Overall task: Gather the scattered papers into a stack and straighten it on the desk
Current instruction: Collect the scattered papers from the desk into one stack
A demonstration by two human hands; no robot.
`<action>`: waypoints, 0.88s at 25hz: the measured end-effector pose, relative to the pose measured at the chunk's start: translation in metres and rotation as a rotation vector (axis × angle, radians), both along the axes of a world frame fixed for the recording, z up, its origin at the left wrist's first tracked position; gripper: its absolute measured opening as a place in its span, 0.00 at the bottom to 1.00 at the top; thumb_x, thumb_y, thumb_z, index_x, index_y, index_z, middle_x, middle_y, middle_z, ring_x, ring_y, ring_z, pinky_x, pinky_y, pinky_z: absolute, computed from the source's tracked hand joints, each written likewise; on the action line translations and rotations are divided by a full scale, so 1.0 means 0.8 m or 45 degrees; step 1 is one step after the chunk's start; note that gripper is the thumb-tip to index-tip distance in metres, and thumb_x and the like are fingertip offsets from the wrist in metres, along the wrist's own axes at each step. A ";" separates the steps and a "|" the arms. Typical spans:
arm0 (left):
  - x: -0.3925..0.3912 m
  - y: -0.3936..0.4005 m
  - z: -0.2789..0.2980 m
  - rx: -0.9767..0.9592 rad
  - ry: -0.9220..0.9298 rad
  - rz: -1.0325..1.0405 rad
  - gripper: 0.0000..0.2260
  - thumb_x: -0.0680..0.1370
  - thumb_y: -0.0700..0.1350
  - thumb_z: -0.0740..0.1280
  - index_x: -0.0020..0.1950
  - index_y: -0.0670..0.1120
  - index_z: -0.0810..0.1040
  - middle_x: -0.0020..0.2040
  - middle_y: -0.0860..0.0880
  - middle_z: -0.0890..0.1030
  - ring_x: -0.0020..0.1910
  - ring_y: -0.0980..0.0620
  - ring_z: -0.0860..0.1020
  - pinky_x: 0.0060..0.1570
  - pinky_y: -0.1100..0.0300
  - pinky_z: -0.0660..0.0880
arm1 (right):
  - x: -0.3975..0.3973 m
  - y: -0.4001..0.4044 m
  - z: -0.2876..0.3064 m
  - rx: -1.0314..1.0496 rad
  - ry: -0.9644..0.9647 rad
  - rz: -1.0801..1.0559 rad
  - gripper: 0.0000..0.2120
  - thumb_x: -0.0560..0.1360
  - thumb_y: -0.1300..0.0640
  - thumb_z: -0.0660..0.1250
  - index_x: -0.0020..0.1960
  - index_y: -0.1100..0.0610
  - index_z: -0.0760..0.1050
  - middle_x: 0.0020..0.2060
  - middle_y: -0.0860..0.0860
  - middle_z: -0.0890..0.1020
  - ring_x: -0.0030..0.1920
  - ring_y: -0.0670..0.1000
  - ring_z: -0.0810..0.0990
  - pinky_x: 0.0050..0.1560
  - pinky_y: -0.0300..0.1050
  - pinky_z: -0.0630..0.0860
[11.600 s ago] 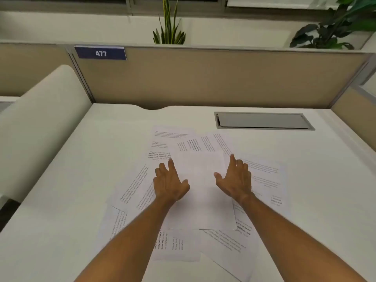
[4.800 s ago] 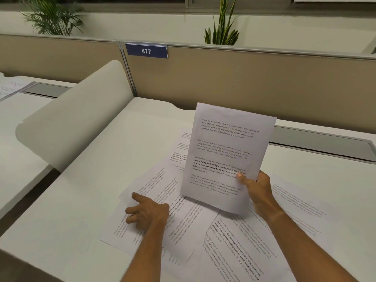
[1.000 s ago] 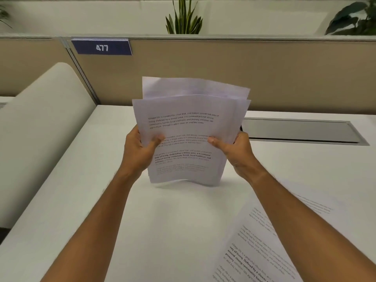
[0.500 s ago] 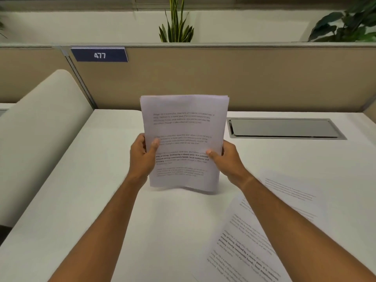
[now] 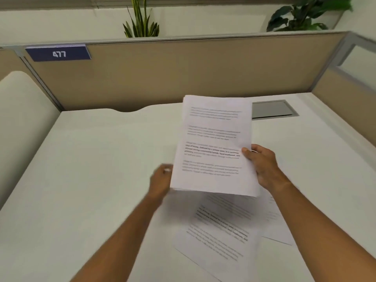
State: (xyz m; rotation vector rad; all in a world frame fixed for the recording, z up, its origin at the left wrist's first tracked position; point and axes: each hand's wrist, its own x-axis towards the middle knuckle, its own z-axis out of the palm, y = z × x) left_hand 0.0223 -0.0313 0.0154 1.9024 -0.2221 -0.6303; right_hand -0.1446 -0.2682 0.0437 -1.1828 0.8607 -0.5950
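We see an office cubicle: tan fabric partition (image 5: 183, 74) with a blue number plate "477" (image 5: 58, 54), white desk (image 5: 91, 159) with a grey cable hatch (image 5: 273, 109), printed sheets (image 5: 219, 231), potted plants (image 5: 140, 23) behind the divider.

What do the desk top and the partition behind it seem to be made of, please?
The desk top looks like smooth matte white laminate: even, seamless, with soft glare. The partition seems covered in tan fabric inside a grey metal-looking frame; the weave is too blurred to confirm.
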 end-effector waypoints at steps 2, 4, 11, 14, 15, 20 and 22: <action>-0.062 -0.003 -0.038 0.490 -0.326 -0.378 0.23 0.74 0.54 0.70 0.63 0.40 0.77 0.59 0.38 0.79 0.60 0.39 0.77 0.52 0.55 0.73 | -0.038 -0.012 -0.005 0.046 -0.024 -0.094 0.03 0.76 0.63 0.70 0.49 0.58 0.82 0.42 0.52 0.88 0.40 0.52 0.87 0.36 0.45 0.83; -0.106 -0.009 -0.053 0.794 -0.519 -0.541 0.38 0.67 0.67 0.69 0.68 0.45 0.69 0.63 0.42 0.72 0.62 0.41 0.71 0.57 0.50 0.72 | -0.068 -0.020 -0.010 0.095 -0.048 -0.188 0.05 0.76 0.64 0.70 0.50 0.59 0.82 0.43 0.52 0.88 0.41 0.52 0.87 0.39 0.48 0.84; -0.122 -0.024 -0.049 0.701 -0.298 -0.551 0.29 0.65 0.55 0.77 0.59 0.44 0.70 0.54 0.45 0.77 0.52 0.44 0.78 0.50 0.49 0.79 | -0.114 -0.039 -0.014 0.175 -0.115 -0.296 0.06 0.76 0.66 0.69 0.49 0.58 0.82 0.44 0.52 0.88 0.42 0.52 0.87 0.38 0.46 0.84; -0.123 -0.020 -0.039 0.469 -0.177 -0.433 0.15 0.68 0.51 0.75 0.44 0.44 0.75 0.46 0.43 0.81 0.41 0.46 0.80 0.44 0.48 0.79 | -0.121 -0.049 -0.011 0.190 -0.152 -0.302 0.06 0.76 0.66 0.69 0.49 0.58 0.82 0.44 0.52 0.88 0.42 0.52 0.88 0.37 0.45 0.83; -0.120 -0.021 -0.034 0.328 -0.055 -0.367 0.15 0.67 0.51 0.76 0.41 0.44 0.74 0.44 0.41 0.83 0.39 0.46 0.81 0.43 0.47 0.80 | -0.123 -0.053 -0.010 0.189 -0.161 -0.309 0.06 0.76 0.65 0.69 0.49 0.58 0.82 0.44 0.52 0.88 0.42 0.52 0.88 0.37 0.46 0.83; -0.115 -0.095 -0.022 0.080 0.121 -0.202 0.15 0.68 0.48 0.78 0.48 0.43 0.77 0.48 0.42 0.84 0.46 0.42 0.84 0.48 0.46 0.81 | -0.139 -0.074 -0.001 0.189 -0.207 -0.349 0.05 0.76 0.65 0.69 0.50 0.59 0.81 0.43 0.52 0.88 0.41 0.51 0.87 0.37 0.46 0.83; -0.124 -0.136 -0.032 0.203 -0.030 -0.194 0.18 0.71 0.46 0.76 0.57 0.43 0.79 0.55 0.43 0.83 0.51 0.44 0.82 0.50 0.54 0.78 | -0.146 -0.080 -0.002 0.183 -0.194 -0.362 0.05 0.76 0.65 0.69 0.50 0.58 0.81 0.43 0.51 0.88 0.39 0.51 0.87 0.36 0.45 0.83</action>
